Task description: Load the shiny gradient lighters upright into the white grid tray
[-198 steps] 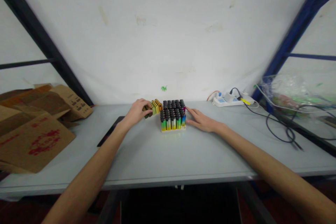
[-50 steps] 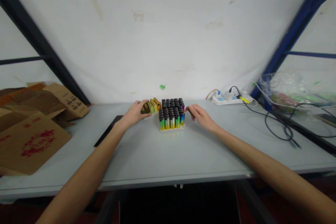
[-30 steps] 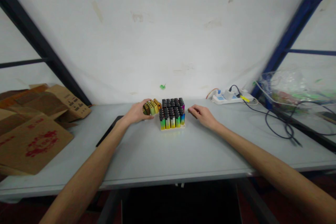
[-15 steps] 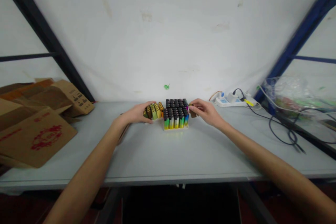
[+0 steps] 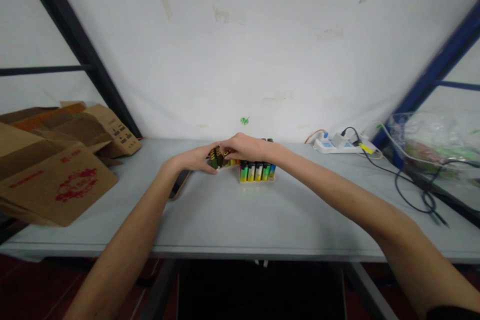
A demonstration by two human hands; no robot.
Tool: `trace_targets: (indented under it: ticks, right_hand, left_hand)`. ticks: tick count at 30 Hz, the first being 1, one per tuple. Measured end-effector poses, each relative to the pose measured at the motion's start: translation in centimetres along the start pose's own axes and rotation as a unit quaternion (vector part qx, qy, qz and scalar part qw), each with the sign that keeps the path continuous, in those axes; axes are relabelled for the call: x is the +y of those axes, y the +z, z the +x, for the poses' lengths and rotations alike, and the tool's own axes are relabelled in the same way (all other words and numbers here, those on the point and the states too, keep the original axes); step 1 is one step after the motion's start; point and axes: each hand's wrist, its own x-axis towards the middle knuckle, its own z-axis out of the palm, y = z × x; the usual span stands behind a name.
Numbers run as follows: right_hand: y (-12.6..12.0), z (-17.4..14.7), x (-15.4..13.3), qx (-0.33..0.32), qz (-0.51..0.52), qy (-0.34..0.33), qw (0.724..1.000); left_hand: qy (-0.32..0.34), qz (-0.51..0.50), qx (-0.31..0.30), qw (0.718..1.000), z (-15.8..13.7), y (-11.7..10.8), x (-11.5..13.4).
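Observation:
My left hand (image 5: 198,158) curls round the left side of a group of small dark-green, brown and yellow upright pieces (image 5: 213,161), which look like lighters. My right hand (image 5: 240,146) reaches across to this group, its fingers bent down onto the right part of it; what the fingertips hold is partly hidden. Beneath my right hand and wrist stands a block of lighters (image 5: 258,172) with black tops and green, yellow and blue bodies, set in a pale shallow tray (image 5: 257,182). My right hand and forearm cover most of the lighter tops.
A phone (image 5: 179,184) lies beside my left wrist. Folded cardboard boxes (image 5: 75,180) lean at the left. A white power strip (image 5: 335,146) with plugs, dark cables (image 5: 408,200) and a clear plastic bag (image 5: 427,135) are at the right. A wall rises behind the table (image 5: 225,220).
My right hand has moved left from the right side of the lighter tray, over the tray, to the group at my left hand. My left hand stays there. The view has shifted slightly.

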Motion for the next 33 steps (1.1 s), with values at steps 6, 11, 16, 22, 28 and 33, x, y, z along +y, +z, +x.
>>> trace_targets:
  ticks: [6,11,16,22,28,33]
  right_hand:
    - [0.7,2.4,0.8,-0.035,-0.030,-0.045,0.998]
    - [1.2,3.4,0.9,-0.077,-0.036,-0.061,0.994]
    - [1.1,4.2,0.3,-0.100,-0.071,-0.055,0.991]
    - [0.0,4.0,0.3,-0.092,-0.114,-0.059,0.988]
    - [-0.2,5.0,0.1,-0.139,-0.147,-0.034,0.979]
    - [0.3,5.7,-1.4,-0.150,-0.182,0.007,0.972]
  left_hand:
    - [-0.010,0.003,-0.007,1.000,0.0,-0.1,-0.6]
    - [-0.018,-0.008,-0.002,1.000,0.0,-0.2,-0.7]
    - [-0.026,-0.008,-0.004,1.000,0.2,-0.1,-1.1]
    - [-0.024,-0.008,0.003,1.000,0.2,0.0,-1.3]
    - [-0.030,-0.011,0.002,1.000,0.2,0.0,-1.2]
    - [-0.049,-0.004,-0.012,0.999,0.3,0.0,-1.2]
